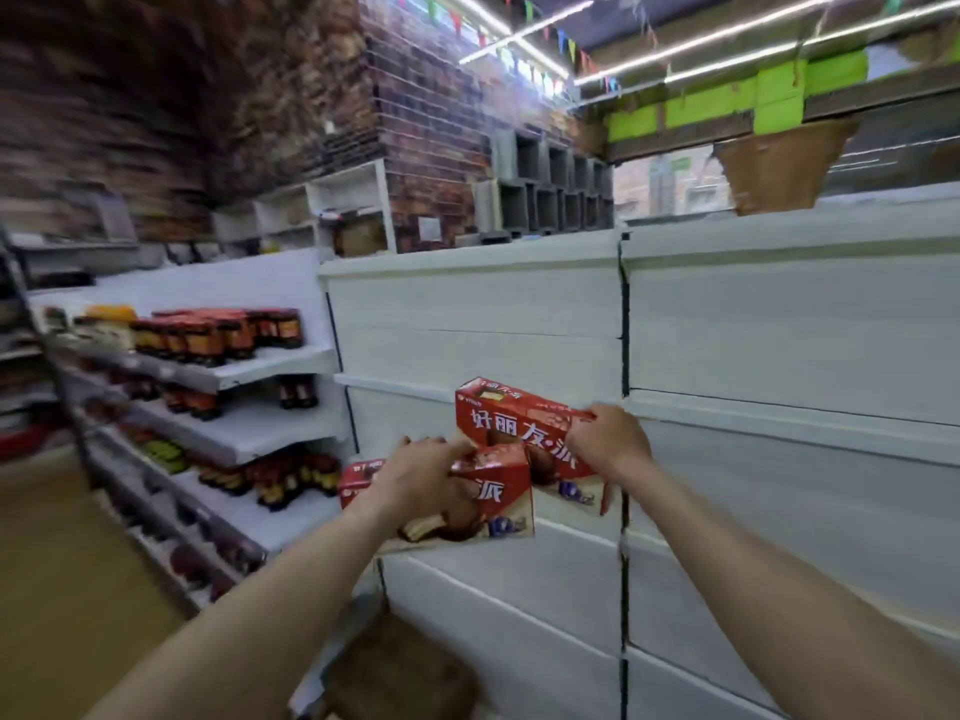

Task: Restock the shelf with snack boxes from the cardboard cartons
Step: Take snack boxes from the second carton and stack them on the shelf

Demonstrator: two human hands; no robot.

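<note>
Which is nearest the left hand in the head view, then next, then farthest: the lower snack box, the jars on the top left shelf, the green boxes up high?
1. Lower snack box: held in the left hand.
2. Jars: on the top shelf, to the left.
3. Green boxes: high up at right, beyond the white shelving.

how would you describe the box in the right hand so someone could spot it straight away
Find the white shelving unit that fills the middle and right of the view, then the two bare arms reaching toward it. The right hand grips the upper red snack box by its right end. Unlike the lower red box under the left hand, it sits higher, tilted, its white lettering showing.
</note>
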